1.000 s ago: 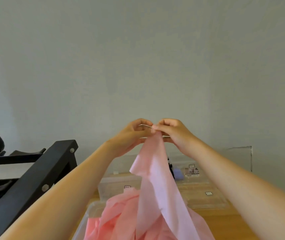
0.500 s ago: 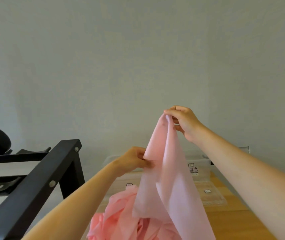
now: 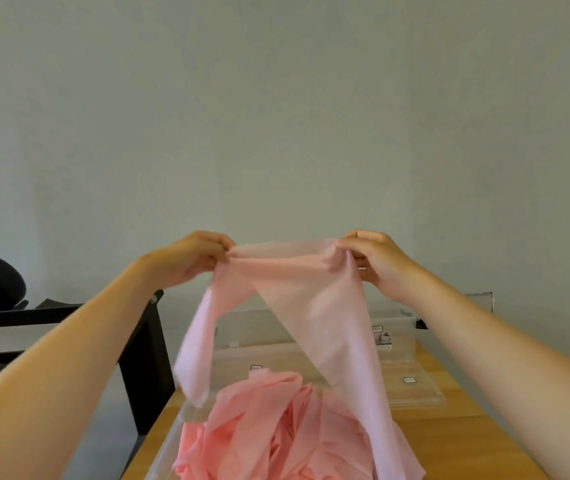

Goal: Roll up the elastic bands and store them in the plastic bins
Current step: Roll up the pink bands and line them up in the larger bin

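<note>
Head view: thin pale-pink elastic band [image 3: 311, 306] spread at centre, top edge running 9 to 3 o'clock, tails drooping toward 6. Pinched at 9 by left hand [image 3: 193, 258], at 3 by right hand [image 3: 378, 259] — above clear plastic bin [image 3: 167, 445] at 6, heaped with crumpled pink bands [image 3: 262, 427].

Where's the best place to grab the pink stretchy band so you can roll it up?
Probably its top edge, pinched at both ends from the outer sides, as the left hand and right hand do. There the band is spread flat and taut; lower down it hangs limp toward the pile in the bin.
</note>
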The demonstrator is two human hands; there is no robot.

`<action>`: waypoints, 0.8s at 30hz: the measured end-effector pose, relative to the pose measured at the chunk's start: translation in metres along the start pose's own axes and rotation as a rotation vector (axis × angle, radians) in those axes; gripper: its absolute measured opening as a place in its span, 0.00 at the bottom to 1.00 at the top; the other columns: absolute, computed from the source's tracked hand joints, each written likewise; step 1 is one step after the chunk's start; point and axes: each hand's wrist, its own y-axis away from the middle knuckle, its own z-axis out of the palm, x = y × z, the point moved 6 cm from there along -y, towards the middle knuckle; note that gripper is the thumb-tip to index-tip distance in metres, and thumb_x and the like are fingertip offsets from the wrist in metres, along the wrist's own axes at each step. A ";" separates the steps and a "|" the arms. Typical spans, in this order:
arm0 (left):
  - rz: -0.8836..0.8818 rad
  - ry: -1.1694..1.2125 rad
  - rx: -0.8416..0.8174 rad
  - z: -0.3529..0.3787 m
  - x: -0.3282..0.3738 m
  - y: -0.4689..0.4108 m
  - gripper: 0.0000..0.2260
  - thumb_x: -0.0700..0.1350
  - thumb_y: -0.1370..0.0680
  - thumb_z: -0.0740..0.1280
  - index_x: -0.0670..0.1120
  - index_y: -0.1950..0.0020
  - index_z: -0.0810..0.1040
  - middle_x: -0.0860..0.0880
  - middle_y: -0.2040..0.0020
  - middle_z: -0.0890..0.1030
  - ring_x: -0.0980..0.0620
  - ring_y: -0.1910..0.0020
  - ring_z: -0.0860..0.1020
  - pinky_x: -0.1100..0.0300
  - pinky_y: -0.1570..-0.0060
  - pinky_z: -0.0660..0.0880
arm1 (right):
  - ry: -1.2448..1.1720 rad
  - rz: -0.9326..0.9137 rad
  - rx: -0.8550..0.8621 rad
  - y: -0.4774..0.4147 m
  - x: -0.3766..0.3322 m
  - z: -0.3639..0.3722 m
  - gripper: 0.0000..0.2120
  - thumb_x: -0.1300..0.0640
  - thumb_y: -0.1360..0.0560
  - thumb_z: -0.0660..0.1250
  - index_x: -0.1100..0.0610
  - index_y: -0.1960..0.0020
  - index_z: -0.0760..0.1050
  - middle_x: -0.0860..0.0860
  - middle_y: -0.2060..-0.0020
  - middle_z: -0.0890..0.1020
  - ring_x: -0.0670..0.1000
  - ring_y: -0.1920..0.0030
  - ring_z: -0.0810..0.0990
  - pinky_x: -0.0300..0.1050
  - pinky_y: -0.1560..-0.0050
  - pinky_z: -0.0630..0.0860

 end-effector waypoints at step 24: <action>-0.219 -0.593 -0.189 0.165 -0.212 0.018 0.07 0.43 0.31 0.77 0.50 0.59 0.81 0.56 0.64 0.79 0.59 0.64 0.76 0.71 0.63 0.72 | 0.693 0.259 -0.319 0.049 0.245 0.028 0.09 0.58 0.30 0.75 0.45 0.55 0.80 0.48 0.50 0.84 0.47 0.47 0.81 0.45 0.41 0.76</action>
